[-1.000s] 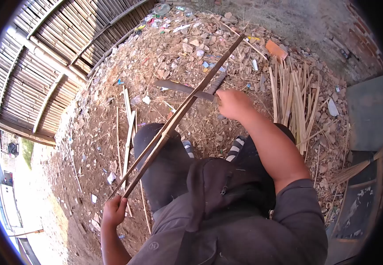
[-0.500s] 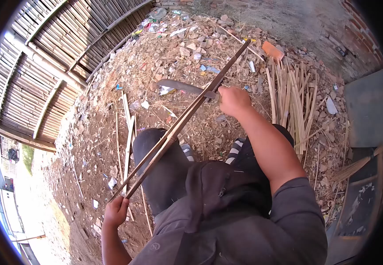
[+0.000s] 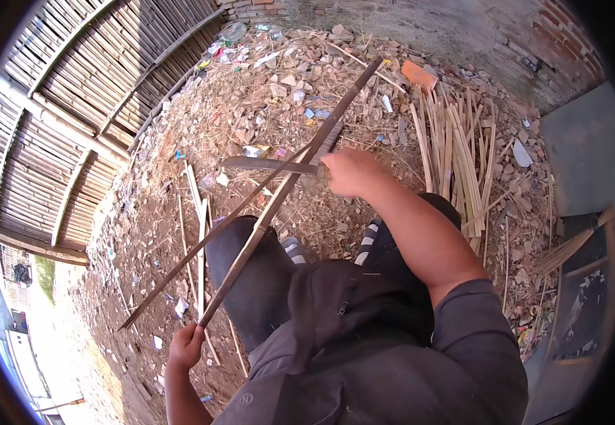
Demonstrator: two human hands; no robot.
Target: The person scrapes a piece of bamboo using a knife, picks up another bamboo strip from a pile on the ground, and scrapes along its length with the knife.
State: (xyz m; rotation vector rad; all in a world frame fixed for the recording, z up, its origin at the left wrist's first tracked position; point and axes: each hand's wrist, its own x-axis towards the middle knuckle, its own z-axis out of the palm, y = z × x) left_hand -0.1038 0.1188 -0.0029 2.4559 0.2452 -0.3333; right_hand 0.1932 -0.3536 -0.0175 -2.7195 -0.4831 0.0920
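My left hand (image 3: 187, 345) is closed around the near end of a long bamboo strip (image 3: 254, 242), which slants up and away to the right across my knee. My right hand (image 3: 353, 172) grips a machete, its handle mostly hidden in the fist. The machete's blade (image 3: 251, 163) points left and crosses the strip where it lies over it. A second, thinner strip (image 3: 180, 265) crosses the first near the blade; its near end hangs free to the left of my left hand. Whether the two strips are still joined at the crossing, I cannot tell.
A bundle of pale split strips (image 3: 460, 156) lies on the right, with a few loose strips (image 3: 195, 227) on the left. Rubble and litter cover the ground. A bamboo fence (image 3: 74, 106) stands left, a brick wall (image 3: 449, 42) behind, and a grey panel (image 3: 584, 149) right.
The thinner strip has come away from my left hand, and its near end has swung left. The machete has moved a little nearer to me along the strip.
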